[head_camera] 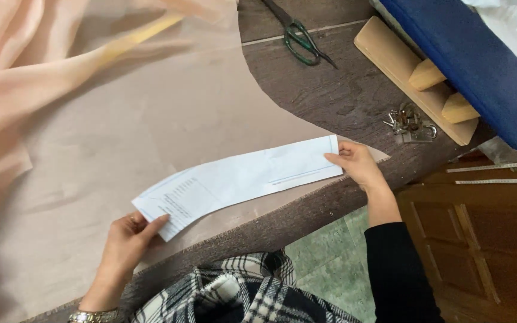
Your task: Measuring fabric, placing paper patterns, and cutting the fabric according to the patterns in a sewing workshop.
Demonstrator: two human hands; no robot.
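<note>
Long white paper pattern piece point(240, 179), slightly curved, printed with faint blue lines, laid flat and slanted across pale beige fabric point(121, 131) near the table edge.

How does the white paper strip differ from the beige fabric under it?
The paper strip is white, narrow and faintly printed; the beige fabric is plain and far wider. The left hand and right hand hold the paper strip's ends; the beige fabric lies loose. Both lie flat on the table.

Soft, even daylight, faint shadows, no glare; upper left cloth point(25, 78) blurred
</note>
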